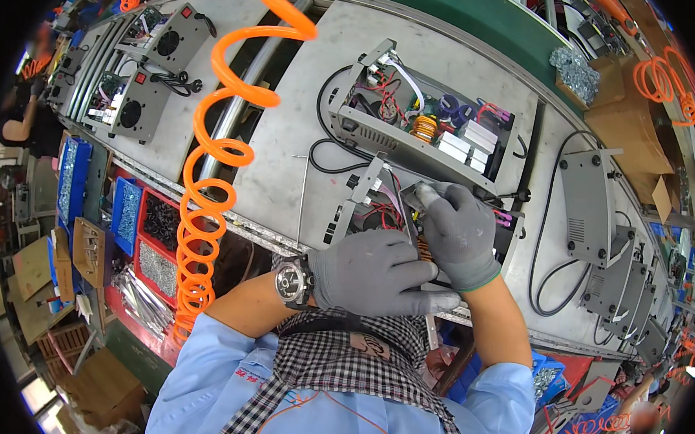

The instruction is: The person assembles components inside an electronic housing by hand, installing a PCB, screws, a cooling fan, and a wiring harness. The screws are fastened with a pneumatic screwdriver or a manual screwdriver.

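Note:
Both my hands wear grey gloves and work over the nearer open metal chassis (338,223), which has wires and parts inside. My left hand (376,273) lies across its near side, fingers stretched to the right and slightly bent, hiding much of the inside. To its right, my right hand (458,229) has curled fingers closed at the upper end of a dark flat strip (407,212) standing inside the chassis. Whatever its fingertips pinch is too small or hidden to make out. Just beyond lies a second open chassis (391,139) with coils, capacitors and a circuit board.
An orange coiled hose (223,151) hangs left of my hands. A thin metal rod (302,203) lies on the bench. Finished-looking grey units (588,206) stand at right, others (145,108) at far left. Red and blue bins of screws (159,266) sit at lower left.

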`<state>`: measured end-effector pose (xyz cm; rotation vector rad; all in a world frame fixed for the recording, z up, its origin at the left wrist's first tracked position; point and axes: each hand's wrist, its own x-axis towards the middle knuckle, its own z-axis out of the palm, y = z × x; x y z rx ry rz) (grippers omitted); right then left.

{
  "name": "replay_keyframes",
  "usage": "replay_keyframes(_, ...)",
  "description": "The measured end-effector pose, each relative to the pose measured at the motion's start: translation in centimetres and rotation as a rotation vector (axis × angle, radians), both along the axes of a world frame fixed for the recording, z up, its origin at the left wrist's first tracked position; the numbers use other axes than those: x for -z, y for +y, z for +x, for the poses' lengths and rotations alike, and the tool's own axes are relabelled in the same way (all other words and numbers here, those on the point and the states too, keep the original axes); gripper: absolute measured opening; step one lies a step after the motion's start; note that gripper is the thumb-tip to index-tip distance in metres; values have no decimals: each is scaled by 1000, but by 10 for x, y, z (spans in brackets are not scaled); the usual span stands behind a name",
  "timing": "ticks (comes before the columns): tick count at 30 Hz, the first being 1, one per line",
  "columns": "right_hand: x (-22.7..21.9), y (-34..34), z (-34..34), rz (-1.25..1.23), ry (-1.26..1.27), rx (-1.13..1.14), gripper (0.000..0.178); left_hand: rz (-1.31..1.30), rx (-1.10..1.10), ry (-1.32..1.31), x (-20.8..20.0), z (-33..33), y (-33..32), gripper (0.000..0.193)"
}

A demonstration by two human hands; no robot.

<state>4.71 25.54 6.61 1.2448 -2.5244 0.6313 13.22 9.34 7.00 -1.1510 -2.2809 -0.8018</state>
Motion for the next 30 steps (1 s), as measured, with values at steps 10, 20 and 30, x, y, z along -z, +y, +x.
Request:
replay_keyframes(10,-6,-74,-123,184,-119,-337,14,-190,-413,-152,-16,-64,0,32)
replay_keyframes(20,28,-118,-156,297,-263,-641,9,-257,-551,-393,15,-91,-5,47)
replay_keyframes(30,56,-118,-152,98,-135,-636,8,-280,-495,-488,20,-100,-7,33)
